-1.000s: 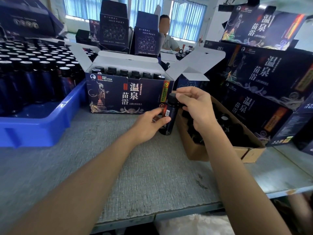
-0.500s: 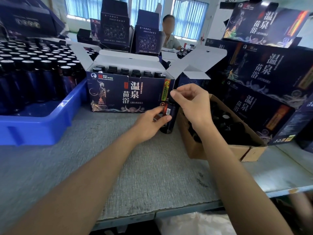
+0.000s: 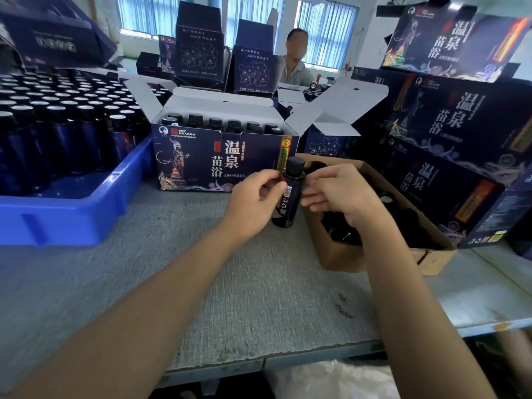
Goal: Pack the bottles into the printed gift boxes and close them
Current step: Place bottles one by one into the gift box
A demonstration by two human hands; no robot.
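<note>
Head view: bottle (image 3: 288,197) upright, held before the open gift box (image 3: 218,159)
Blue tray (image 3: 66,217) of bottles stood left, brown carton (image 3: 345,256) right, against stacked printed boxes (image 3: 449,156). Left hand (image 3: 253,203) gripped the bottle, cap up; right hand (image 3: 342,194) lay slack-fingered beside it, contact unclear. Carton contents too dark to identify
</note>
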